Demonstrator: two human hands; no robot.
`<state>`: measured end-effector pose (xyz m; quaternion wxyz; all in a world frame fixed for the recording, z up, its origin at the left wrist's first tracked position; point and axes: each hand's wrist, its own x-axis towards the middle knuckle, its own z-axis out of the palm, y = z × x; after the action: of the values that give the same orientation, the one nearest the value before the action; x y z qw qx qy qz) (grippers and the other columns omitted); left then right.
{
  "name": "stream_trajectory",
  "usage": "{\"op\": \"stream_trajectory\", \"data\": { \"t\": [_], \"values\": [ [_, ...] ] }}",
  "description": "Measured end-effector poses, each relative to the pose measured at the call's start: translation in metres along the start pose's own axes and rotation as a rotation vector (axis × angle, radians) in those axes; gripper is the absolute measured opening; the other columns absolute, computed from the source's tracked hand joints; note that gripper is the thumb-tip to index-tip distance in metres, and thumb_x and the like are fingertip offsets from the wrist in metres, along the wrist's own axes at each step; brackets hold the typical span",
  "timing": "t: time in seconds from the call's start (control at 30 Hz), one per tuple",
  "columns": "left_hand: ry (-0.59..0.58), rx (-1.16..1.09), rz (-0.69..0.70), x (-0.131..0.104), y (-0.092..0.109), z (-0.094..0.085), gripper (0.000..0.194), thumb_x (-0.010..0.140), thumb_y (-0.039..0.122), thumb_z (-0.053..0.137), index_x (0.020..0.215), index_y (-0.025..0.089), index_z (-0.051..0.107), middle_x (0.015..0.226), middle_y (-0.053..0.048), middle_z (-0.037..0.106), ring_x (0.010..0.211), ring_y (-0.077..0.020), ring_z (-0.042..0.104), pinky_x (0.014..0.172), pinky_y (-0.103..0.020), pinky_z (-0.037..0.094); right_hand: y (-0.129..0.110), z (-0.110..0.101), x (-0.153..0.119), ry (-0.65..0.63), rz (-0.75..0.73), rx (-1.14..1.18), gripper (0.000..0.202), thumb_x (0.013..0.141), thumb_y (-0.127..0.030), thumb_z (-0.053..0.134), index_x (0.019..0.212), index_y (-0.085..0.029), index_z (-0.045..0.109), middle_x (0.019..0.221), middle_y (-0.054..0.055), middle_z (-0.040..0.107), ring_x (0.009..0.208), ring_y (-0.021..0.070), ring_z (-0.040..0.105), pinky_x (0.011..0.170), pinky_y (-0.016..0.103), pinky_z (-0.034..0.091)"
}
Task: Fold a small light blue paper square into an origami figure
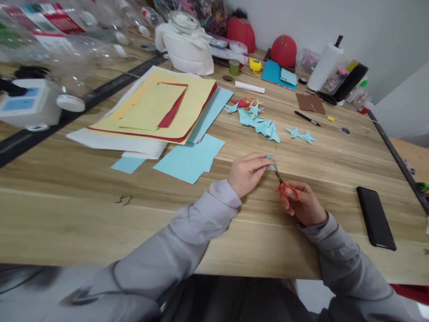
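Between its fingertips my left hand (248, 173) pinches a small light-blue folded paper crane (271, 157), partly hidden by the fingers. My right hand (304, 202) is closed on the orange handles of a pair of scissors (284, 185). The scissor blades point up and left and meet the lower part of the folded paper; whether they are parted I cannot tell. Beyond my hands lies a cluster of blue folded paper cranes (256, 121) with some red and orange ones. Two more blue cranes (300, 135) rest to the right of it.
Stacked yellow paper sheets (201, 96) and loose blue sheets (189, 158) lie to the left. A black phone (376, 218) is at the right, and a black pen (307, 118) farther back. Plastic bottles (72, 96) crowd the far left. A paper roll (325, 67) stands at the back.
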<state>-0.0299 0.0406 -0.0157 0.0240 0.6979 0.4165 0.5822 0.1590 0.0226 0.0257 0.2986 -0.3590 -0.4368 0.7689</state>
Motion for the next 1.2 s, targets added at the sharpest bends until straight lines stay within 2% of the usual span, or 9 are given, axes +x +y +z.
{"op": "stream_trajectory", "data": {
  "t": [0.4, 0.67, 1.0, 1.2],
  "values": [
    [-0.032, -0.002, -0.054, -0.0007, -0.0012, -0.0008, 0.016, 0.084, 0.017, 0.059, 0.089, 0.020, 0.074, 0.100, -0.008, 0.075, 0.092, -0.0155, 0.071, 0.082, -0.027, 0.058, -0.0007, 0.0012, -0.0003, 0.010, 0.000, -0.031, 0.028, 0.066, -0.038, 0.076, 0.075, -0.012, 0.070, 0.044, -0.003, 0.053, 0.032, 0.0043, 0.037, 0.030, 0.017, 0.024],
    [-0.029, 0.006, -0.022, -0.0005, -0.0007, -0.0009, 0.017, 0.083, 0.014, 0.059, 0.090, 0.019, 0.074, 0.098, -0.007, 0.075, 0.091, -0.0148, 0.071, 0.082, -0.026, 0.058, -0.0014, 0.0006, 0.0001, 0.027, 0.002, -0.045, 0.029, 0.063, -0.039, 0.077, 0.073, -0.013, 0.070, 0.042, -0.004, 0.053, 0.032, 0.0044, 0.036, 0.030, 0.018, 0.022],
    [-0.046, 0.012, -0.036, -0.0014, -0.0011, -0.0006, 0.019, 0.084, 0.015, 0.057, 0.090, 0.020, 0.074, 0.100, -0.008, 0.075, 0.091, -0.0152, 0.071, 0.082, -0.027, 0.058, -0.0008, -0.0005, -0.0006, 0.038, -0.011, -0.071, 0.028, 0.065, -0.038, 0.076, 0.074, -0.012, 0.069, 0.042, -0.004, 0.051, 0.033, 0.0041, 0.035, 0.032, 0.018, 0.020],
    [-0.020, 0.055, 0.013, -0.0018, -0.0015, -0.0002, 0.018, 0.083, 0.014, 0.059, 0.090, 0.019, 0.074, 0.097, -0.009, 0.075, 0.088, -0.0148, 0.071, 0.079, -0.025, 0.058, 0.0003, -0.0005, 0.0000, 0.023, -0.021, -0.057, 0.028, 0.068, -0.039, 0.074, 0.076, -0.013, 0.069, 0.044, -0.004, 0.052, 0.033, 0.0042, 0.036, 0.032, 0.019, 0.021]
  ]
}}
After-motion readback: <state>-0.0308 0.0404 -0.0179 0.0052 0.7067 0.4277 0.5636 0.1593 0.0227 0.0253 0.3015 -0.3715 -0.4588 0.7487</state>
